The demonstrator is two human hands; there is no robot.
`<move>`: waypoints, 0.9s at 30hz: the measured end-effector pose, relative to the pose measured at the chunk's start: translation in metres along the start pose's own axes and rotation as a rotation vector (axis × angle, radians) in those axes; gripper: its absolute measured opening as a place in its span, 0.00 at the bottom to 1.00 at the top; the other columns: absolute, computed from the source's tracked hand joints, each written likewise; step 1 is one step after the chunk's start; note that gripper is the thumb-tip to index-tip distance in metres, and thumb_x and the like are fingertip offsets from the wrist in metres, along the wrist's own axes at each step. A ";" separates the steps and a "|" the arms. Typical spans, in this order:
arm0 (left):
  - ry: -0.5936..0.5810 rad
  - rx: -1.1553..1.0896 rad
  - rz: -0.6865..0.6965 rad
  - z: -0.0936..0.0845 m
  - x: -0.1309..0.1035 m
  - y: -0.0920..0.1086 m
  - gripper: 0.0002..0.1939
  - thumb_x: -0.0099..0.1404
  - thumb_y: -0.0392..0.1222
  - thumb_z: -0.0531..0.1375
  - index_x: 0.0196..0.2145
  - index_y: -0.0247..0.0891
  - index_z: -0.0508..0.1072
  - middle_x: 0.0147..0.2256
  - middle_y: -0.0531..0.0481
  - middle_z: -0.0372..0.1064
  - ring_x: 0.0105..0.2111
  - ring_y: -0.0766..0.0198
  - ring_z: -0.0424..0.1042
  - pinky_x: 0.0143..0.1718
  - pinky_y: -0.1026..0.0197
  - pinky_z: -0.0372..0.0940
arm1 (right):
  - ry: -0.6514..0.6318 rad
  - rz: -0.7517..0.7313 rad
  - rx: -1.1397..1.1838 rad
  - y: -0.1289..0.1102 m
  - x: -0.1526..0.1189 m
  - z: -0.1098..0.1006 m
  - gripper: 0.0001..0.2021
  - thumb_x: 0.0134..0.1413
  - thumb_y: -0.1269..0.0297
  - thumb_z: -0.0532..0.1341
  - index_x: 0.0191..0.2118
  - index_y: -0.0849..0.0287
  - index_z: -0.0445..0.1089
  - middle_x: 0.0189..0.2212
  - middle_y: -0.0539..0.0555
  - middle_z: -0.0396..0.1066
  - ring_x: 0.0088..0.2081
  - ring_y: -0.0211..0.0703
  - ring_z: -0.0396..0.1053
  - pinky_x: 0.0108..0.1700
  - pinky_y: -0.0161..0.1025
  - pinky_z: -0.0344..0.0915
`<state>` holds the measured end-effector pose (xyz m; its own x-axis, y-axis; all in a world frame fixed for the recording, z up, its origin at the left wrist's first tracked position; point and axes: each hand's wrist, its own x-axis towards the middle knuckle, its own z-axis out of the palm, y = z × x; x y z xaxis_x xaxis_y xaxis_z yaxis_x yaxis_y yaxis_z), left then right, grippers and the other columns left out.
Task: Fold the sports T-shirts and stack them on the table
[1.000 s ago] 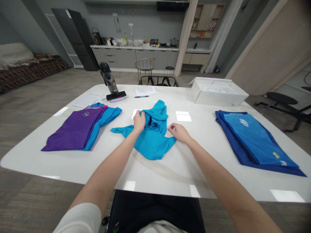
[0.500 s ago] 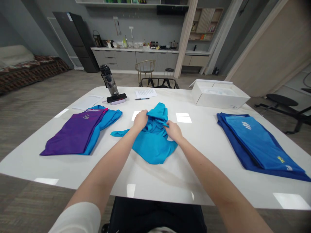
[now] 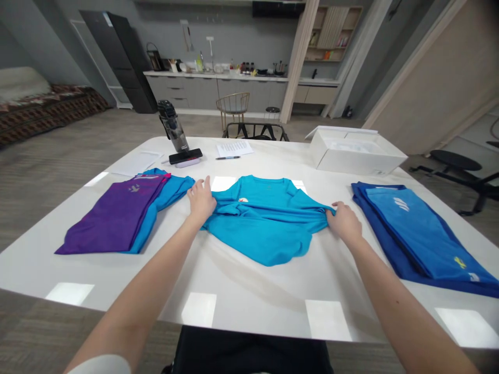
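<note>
A turquoise shirt (image 3: 265, 223) is spread across the middle of the white table (image 3: 249, 306), its collar at the far side and folds running across its chest. My left hand (image 3: 201, 200) grips the shirt's left sleeve side, fingers bent over the cloth. At the opposite side, my right hand (image 3: 343, 221) pinches the end of the right sleeve. A folded purple shirt (image 3: 117, 213) lies on a blue garment (image 3: 171, 192) to the left. Folded blue shirts (image 3: 421, 228) are stacked on the right.
Toward the back left stand a dark bottle (image 3: 173, 127) and a black phone (image 3: 185, 156) on a lilac case. Paper (image 3: 235, 148) and a pen (image 3: 228, 157) lie at the far centre. An open white box (image 3: 354, 150) sits at the back right.
My hands have moved apart, left and right. The bunched turquoise shirt has been opened out wide, and its collar and a small chest logo now show.
</note>
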<state>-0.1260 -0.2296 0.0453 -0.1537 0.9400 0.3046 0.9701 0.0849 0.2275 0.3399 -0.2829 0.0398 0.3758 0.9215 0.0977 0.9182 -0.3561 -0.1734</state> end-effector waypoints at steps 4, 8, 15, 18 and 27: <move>-0.109 0.012 0.265 0.001 0.007 0.044 0.26 0.70 0.41 0.51 0.64 0.40 0.65 0.60 0.38 0.66 0.60 0.47 0.66 0.63 0.47 0.56 | 0.009 -0.404 0.046 -0.035 0.010 0.000 0.25 0.60 0.62 0.56 0.62 0.53 0.69 0.60 0.61 0.69 0.60 0.62 0.64 0.57 0.56 0.63; -0.312 0.073 0.208 0.016 0.026 0.062 0.30 0.69 0.63 0.55 0.57 0.38 0.71 0.54 0.36 0.72 0.55 0.42 0.70 0.56 0.46 0.63 | -0.152 -0.355 0.081 -0.063 0.031 0.009 0.27 0.63 0.48 0.57 0.63 0.54 0.68 0.62 0.62 0.67 0.59 0.62 0.65 0.56 0.53 0.64; -0.266 0.072 0.177 0.029 0.045 0.036 0.18 0.76 0.51 0.48 0.52 0.41 0.71 0.50 0.38 0.75 0.49 0.46 0.75 0.48 0.52 0.66 | -0.238 -0.251 0.145 -0.055 0.062 0.025 0.16 0.64 0.51 0.59 0.49 0.57 0.71 0.41 0.59 0.76 0.44 0.52 0.73 0.43 0.41 0.64; -0.202 0.081 0.123 0.023 0.054 0.019 0.21 0.77 0.54 0.45 0.55 0.42 0.68 0.47 0.37 0.77 0.48 0.44 0.76 0.46 0.52 0.65 | -0.108 -0.233 0.212 -0.042 0.069 0.026 0.15 0.66 0.51 0.55 0.47 0.56 0.70 0.38 0.58 0.76 0.40 0.51 0.72 0.40 0.40 0.63; -0.212 -0.096 -0.120 0.032 0.091 -0.012 0.22 0.75 0.52 0.47 0.47 0.40 0.76 0.45 0.37 0.79 0.49 0.47 0.76 0.48 0.54 0.66 | -0.043 0.149 0.423 -0.010 0.112 0.031 0.19 0.62 0.50 0.58 0.46 0.62 0.75 0.39 0.62 0.78 0.39 0.52 0.74 0.42 0.42 0.66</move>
<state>-0.1460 -0.1345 0.0406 -0.2137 0.9743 0.0714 0.9236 0.1777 0.3398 0.3693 -0.1712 0.0225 0.4868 0.8735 0.0023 0.7190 -0.3992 -0.5690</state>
